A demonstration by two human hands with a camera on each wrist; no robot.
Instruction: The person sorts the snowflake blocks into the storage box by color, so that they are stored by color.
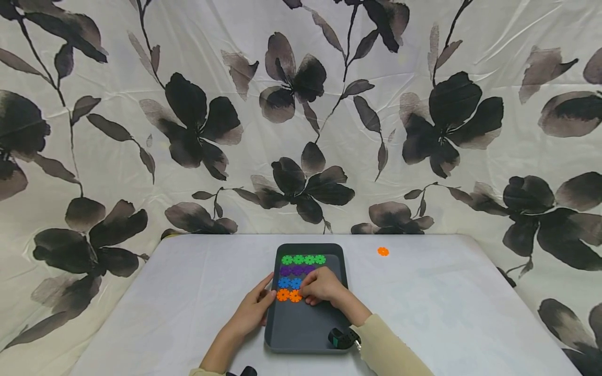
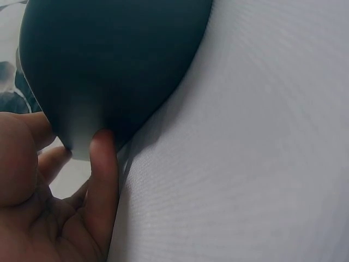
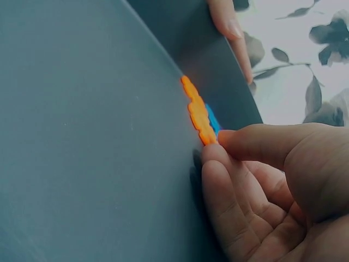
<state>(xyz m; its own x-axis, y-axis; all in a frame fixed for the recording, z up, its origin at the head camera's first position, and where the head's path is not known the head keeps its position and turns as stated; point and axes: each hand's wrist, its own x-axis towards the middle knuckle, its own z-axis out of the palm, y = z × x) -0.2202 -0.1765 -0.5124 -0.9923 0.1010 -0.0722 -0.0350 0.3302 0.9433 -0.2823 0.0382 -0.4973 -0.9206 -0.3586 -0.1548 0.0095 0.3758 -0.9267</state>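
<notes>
A dark grey tray (image 1: 308, 331) holds rows of small notched plastic discs: green discs (image 1: 303, 259) at the far end, then purple discs (image 1: 296, 270), blue discs (image 1: 289, 283) and orange discs (image 1: 283, 295). My left hand (image 1: 254, 308) grips the tray's left side, and the left wrist view shows its fingers around the dark tray wall (image 2: 120, 49). Over the tray, my right hand (image 1: 324, 287) pinches at the right end of the orange row. In the right wrist view, thumb and index fingertip meet at an orange disc (image 3: 203, 123). That hand hides part of the blue row.
A lone orange disc (image 1: 383, 251) lies on the white tablecloth (image 1: 423, 292) right of the tray, near the table's far edge. Behind the table hangs a floral curtain (image 1: 301, 130). A black wrist device (image 1: 342, 338) on the right wrist overlaps the tray's near right corner.
</notes>
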